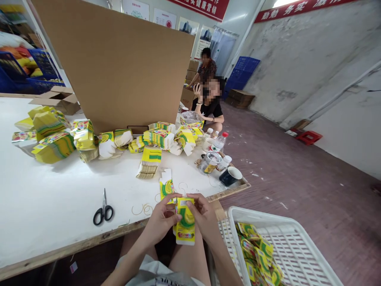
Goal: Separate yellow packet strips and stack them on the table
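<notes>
Both my hands hold a small yellow and green printed carton [185,222] upright above my lap, just off the table's front edge. My left hand [162,219] grips its left side with the thumb across the front. My right hand [203,214] pinches its upper right edge. A flat yellow carton blank [166,184] lies on the white table [44,206] just beyond my hands. A stack of flat blanks [149,162] stands farther back.
Black scissors [103,210] and loose rubber bands [142,209] lie on the table. Piles of yellow blanks [53,143] line a big cardboard sheet [119,63]. A white plastic crate [285,246] with folded cartons sits at my right. Cups and bottles [218,157] crowd the table corner. Two people sit beyond.
</notes>
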